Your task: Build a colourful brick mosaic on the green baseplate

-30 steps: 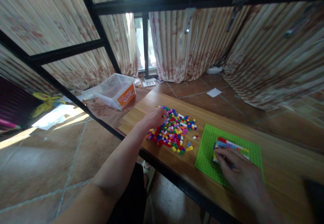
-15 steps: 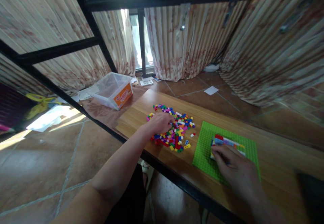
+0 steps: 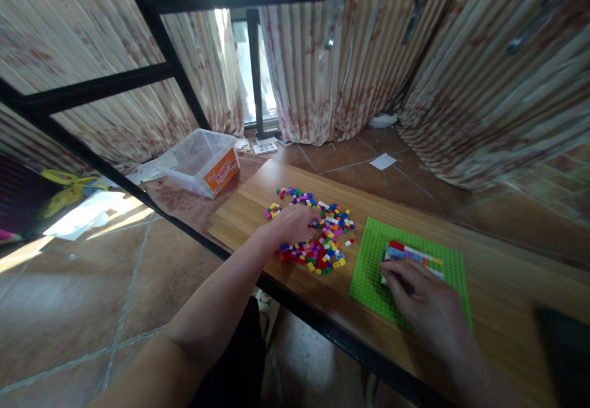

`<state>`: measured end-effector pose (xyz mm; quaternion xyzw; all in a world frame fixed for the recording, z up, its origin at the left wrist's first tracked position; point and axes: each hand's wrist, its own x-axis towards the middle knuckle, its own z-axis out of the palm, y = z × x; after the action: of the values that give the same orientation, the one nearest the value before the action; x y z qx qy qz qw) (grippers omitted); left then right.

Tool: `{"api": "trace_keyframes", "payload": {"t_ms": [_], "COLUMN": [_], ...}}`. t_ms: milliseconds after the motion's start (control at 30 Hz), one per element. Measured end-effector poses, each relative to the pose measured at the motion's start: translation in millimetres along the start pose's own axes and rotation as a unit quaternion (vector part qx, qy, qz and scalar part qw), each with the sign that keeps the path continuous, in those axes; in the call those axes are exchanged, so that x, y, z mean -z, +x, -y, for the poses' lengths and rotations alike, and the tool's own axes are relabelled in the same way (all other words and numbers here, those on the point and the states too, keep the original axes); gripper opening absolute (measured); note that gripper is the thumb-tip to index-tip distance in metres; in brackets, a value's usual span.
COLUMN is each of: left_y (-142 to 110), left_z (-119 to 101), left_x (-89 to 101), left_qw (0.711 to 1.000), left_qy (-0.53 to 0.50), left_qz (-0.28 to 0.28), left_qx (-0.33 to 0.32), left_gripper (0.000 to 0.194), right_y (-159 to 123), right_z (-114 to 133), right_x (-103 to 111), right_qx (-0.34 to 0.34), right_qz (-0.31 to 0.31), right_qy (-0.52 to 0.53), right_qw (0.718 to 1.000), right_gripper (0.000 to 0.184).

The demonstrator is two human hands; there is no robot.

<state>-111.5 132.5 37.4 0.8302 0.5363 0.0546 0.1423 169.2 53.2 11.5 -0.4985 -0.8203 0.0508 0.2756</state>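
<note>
A pile of small coloured bricks [image 3: 322, 236] lies on the wooden table [image 3: 295, 285]. My left hand [image 3: 292, 223] rests on the pile's left part, fingers curled down into the bricks; what they grip is hidden. To the right lies a green baseplate [image 3: 369, 279] carrying a flat multicoloured brick build [image 3: 415, 254]. My right hand [image 3: 419, 300] lies on the baseplate, its fingers bent and pressed against the near edge of the build.
A clear plastic box with an orange label [image 3: 203, 162] stands on the floor beyond the table's left end. Black metal frame bars [image 3: 138, 82] cross overhead and at left. Curtains [image 3: 369, 64] hang behind. A dark object [image 3: 565, 346] sits at the table's right.
My left hand has slid rightward over the pile, leaving a few bricks exposed at its left. My right hand stays on the build. The view has shifted slightly.
</note>
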Motion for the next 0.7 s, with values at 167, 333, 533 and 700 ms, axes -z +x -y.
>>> {"api": "trace_keyframes", "payload": {"t_ms": [167,333,533,700], "left_y": [1,8,16,15], "left_z": [2,-17,-39,-42], "left_x": [1.9,-4.4,-11.1,-8.7], "left_qw": [1.0,0.998,0.999,0.999], "left_qy": [-0.007,0.012,0.038,0.052], "left_qz": [-0.008,-0.046,-0.027,-0.017], "left_qx": [0.015,-0.048,-0.012,0.002], "left_gripper": [0.028,0.026,0.022,0.019], "right_y": [1,1,0,0], "right_z": [0,0,-1,0], "right_x": [-1,-2,0,2], "right_qx": [-0.005,-0.003,-0.002,-0.003], "right_qz": [-0.009,-0.004,-0.007,-0.013], "right_qy": [0.009,0.013,0.022,0.023], "right_qw": [1.0,1.0,1.0,1.0], "right_gripper": [0.02,0.02,0.017,0.016]}}
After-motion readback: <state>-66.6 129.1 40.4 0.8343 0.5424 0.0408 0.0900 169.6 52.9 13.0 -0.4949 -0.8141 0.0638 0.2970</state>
